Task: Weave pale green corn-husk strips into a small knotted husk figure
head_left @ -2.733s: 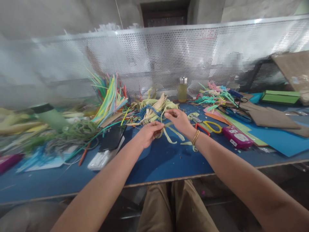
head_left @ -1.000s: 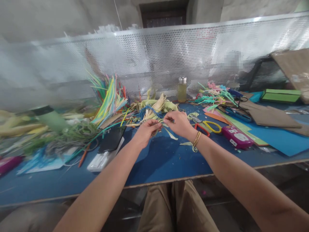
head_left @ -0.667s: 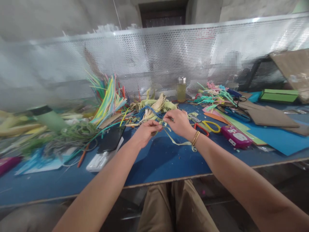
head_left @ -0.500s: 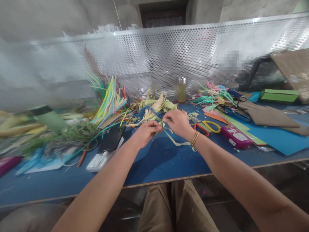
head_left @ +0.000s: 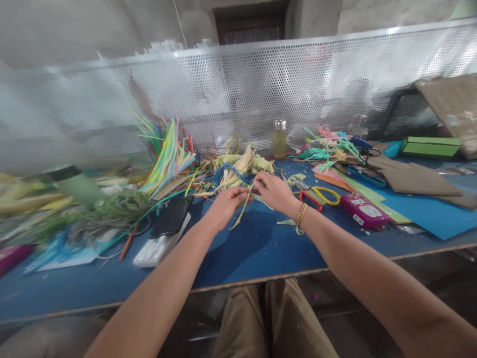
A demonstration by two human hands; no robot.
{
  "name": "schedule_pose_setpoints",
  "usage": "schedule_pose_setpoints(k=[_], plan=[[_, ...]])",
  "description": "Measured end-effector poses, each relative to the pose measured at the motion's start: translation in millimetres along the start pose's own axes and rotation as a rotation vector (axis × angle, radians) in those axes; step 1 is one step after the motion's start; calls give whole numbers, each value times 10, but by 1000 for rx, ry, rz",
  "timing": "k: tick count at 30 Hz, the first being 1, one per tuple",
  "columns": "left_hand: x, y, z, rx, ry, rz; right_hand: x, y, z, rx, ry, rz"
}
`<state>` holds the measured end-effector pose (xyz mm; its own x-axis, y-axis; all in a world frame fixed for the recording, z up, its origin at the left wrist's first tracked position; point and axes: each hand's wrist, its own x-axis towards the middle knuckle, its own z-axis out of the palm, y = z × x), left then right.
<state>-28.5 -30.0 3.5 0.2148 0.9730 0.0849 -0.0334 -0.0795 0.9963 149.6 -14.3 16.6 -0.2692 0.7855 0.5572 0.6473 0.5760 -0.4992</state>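
My left hand (head_left: 228, 205) and my right hand (head_left: 273, 190) meet above the blue table, fingertips close together. Both are closed on a pale green strip of corn husk (head_left: 243, 211), one end of which hangs down below the left fingers. Exactly how the strip runs between the fingertips is too small to tell. Another husk piece (head_left: 286, 222) lies by my right wrist. Just beyond the hands sits a pile of corn husks (head_left: 242, 166) with blue yarn (head_left: 228, 171) across it. Scissors with red and yellow handles (head_left: 326, 195) lie right of my right hand.
Left stand a bundle of coloured pipe cleaners (head_left: 169, 156), a heap of grey-green yarn (head_left: 119, 206) and a black phone (head_left: 172, 216). A capped bottle (head_left: 279, 140) stands at the back. On the right are a purple case (head_left: 364, 211), cardboard (head_left: 417, 182) and blue paper (head_left: 421, 214).
The strip that looped out toward my right wrist has shifted; one end now hangs below my left fingers. Both hands stay in nearly the same place.
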Motion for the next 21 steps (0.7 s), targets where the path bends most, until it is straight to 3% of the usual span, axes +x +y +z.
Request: schedule_pose_setpoints(k=[5,9,12,16,18,21], plan=[[-11,18,14,70,-10,93,13,27,5,74,-14,8],[27,-13,-29,11,28,64,62,73,-57,226,93,119],[50,-34,-50,-73,55,3,95,77,-86,548,152,270],[34,4,-24,-246,49,-44,102,26,-99,996,134,422],[14,38,-4,-313,41,-54,95,14,-93,1035,149,455],[-6,71,11,-352,23,-61,84,36,-68,884,160,504]])
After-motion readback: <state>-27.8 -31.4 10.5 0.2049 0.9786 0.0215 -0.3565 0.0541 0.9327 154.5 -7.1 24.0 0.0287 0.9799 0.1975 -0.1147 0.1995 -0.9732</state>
